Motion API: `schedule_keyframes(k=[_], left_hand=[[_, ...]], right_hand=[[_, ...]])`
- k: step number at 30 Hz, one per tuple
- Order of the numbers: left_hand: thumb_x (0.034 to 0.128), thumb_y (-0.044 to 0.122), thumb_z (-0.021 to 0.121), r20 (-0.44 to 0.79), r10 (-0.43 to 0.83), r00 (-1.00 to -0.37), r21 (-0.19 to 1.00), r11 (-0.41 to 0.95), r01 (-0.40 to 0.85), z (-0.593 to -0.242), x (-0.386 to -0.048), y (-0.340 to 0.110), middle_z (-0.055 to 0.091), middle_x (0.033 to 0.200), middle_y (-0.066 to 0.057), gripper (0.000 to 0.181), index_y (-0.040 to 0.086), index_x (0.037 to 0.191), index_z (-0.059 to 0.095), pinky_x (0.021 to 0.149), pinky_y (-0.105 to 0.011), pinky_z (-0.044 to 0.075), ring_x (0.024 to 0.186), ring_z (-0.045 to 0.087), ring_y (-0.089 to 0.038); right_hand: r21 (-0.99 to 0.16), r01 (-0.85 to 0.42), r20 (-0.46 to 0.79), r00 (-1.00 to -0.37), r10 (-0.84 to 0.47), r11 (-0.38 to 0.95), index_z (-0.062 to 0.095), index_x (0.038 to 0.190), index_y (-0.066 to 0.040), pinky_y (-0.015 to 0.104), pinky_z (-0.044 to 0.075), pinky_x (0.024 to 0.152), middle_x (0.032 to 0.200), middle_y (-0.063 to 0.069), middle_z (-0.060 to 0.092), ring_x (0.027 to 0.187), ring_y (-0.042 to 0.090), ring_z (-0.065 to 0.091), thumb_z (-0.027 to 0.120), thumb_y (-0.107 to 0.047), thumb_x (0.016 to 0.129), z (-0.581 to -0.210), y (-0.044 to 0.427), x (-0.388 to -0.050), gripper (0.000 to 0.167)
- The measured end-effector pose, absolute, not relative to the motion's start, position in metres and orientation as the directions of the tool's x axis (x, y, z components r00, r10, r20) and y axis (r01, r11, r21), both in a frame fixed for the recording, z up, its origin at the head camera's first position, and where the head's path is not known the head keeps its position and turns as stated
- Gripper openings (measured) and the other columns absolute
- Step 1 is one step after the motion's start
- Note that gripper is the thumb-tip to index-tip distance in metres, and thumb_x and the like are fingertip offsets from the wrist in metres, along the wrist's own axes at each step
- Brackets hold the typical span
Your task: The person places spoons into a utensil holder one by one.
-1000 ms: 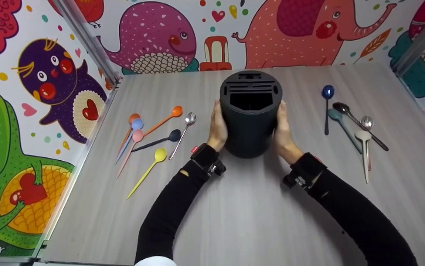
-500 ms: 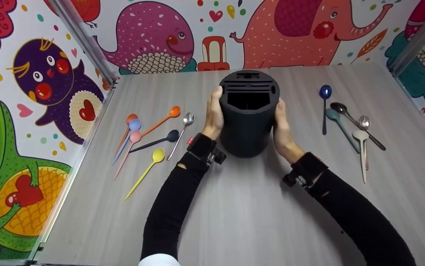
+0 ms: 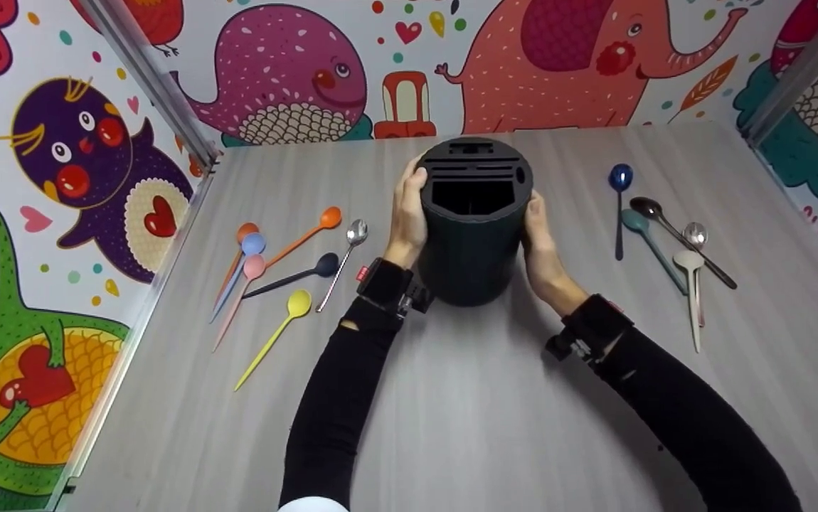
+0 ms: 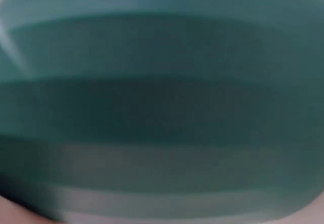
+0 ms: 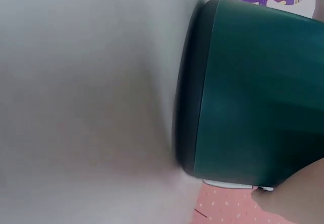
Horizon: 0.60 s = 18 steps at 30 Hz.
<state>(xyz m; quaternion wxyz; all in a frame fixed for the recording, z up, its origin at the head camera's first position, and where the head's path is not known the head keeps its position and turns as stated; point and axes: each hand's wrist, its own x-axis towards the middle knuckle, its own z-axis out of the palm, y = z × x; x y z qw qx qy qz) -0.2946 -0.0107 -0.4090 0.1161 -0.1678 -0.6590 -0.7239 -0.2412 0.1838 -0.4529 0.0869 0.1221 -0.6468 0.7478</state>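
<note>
A dark green cylindrical knife and utensil holder (image 3: 471,259) is upright at the table's middle. Its black top has narrow slots and one wide opening. My left hand (image 3: 407,222) grips its left side, thumb near the rim. On the opposite side, my right hand (image 3: 544,259) holds it lower down; fingers behind the holder are hidden. Green wall of the holder (image 4: 162,107) fills the left wrist view. In the right wrist view, the holder's black base (image 5: 192,92) is close to the table, and I cannot tell whether it touches.
Several spoons lie at left, including a yellow spoon (image 3: 299,304), a pink spoon (image 3: 254,267) and a silver spoon (image 3: 357,232). More lie at right, among them a blue spoon (image 3: 620,178) and a cream spoon (image 3: 688,262). Printed walls (image 3: 409,43) bound the table.
My left hand has slid up and farther around the holder's side, its thumb now by the rim. The right hand keeps its hold. The head view has shifted slightly.
</note>
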Motion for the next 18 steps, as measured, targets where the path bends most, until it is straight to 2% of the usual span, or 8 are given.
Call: schedule_keyframes(k=[3, 8, 11, 13, 18], left_hand=[[0.1026, 0.026, 0.028, 0.407, 0.036, -0.913, 0.910, -0.103, 0.401, -0.412, -0.296, -0.010, 0.060, 0.145, -0.026, 0.062, -0.008, 0.147, 0.053, 0.117, -0.033, 0.043, 0.135, 0.057, -0.031], [0.1019, 0.030, 0.028, 0.414, 0.029, -0.910, 0.907, -0.101, 0.409, -0.415, -0.298, -0.009, 0.060, 0.145, -0.026, 0.064, -0.008, 0.146, 0.054, 0.117, -0.034, 0.042, 0.134, 0.057, -0.032], [0.1018, 0.031, 0.027, 0.420, 0.028, -0.907, 0.904, -0.102, 0.416, -0.416, -0.298, -0.009, 0.060, 0.144, -0.026, 0.065, -0.009, 0.145, 0.054, 0.116, -0.035, 0.043, 0.133, 0.057, -0.032], [0.1019, 0.032, 0.027, 0.425, 0.028, -0.905, 0.901, -0.105, 0.420, -0.417, -0.298, -0.010, 0.061, 0.144, -0.026, 0.065, -0.009, 0.145, 0.054, 0.116, -0.034, 0.043, 0.133, 0.058, -0.032], [0.1022, 0.032, 0.025, 0.426, 0.035, -0.904, 0.901, -0.109, 0.420, -0.419, -0.298, -0.010, 0.060, 0.146, -0.025, 0.067, -0.008, 0.147, 0.053, 0.117, -0.034, 0.042, 0.135, 0.057, -0.031]], right_hand=[[-0.951, -0.286, 0.294, -0.954, -0.057, -0.116, 0.022, 0.165, -0.006, 0.051, 0.008, 0.132, 0.171, 0.015, 0.023, 0.160, 0.027, 0.019, 0.029, -0.055, 0.111, -0.451, 0.192, -0.242, 0.073], [-0.961, -0.275, 0.276, -0.960, -0.050, -0.017, 0.027, 0.163, 0.000, 0.053, 0.007, 0.134, 0.168, 0.025, 0.030, 0.159, 0.035, 0.023, 0.029, -0.037, 0.113, -0.442, 0.214, -0.251, 0.063], [-0.958, -0.271, 0.270, -0.962, -0.025, 0.093, 0.029, 0.162, 0.003, 0.054, 0.012, 0.134, 0.167, 0.028, 0.032, 0.158, 0.040, 0.026, 0.031, -0.028, 0.111, -0.435, 0.235, -0.260, 0.059], [-0.943, -0.259, 0.261, -0.965, -0.016, 0.210, 0.028, 0.163, 0.002, 0.058, 0.016, 0.133, 0.169, 0.027, 0.029, 0.159, 0.041, 0.025, 0.035, -0.028, 0.111, -0.429, 0.251, -0.266, 0.060], [-0.828, -0.211, 0.239, -0.971, -0.012, 0.519, 0.027, 0.167, -0.005, 0.066, 0.014, 0.130, 0.173, 0.024, 0.024, 0.161, 0.044, 0.021, 0.047, -0.042, 0.110, -0.413, 0.293, -0.278, 0.071]])
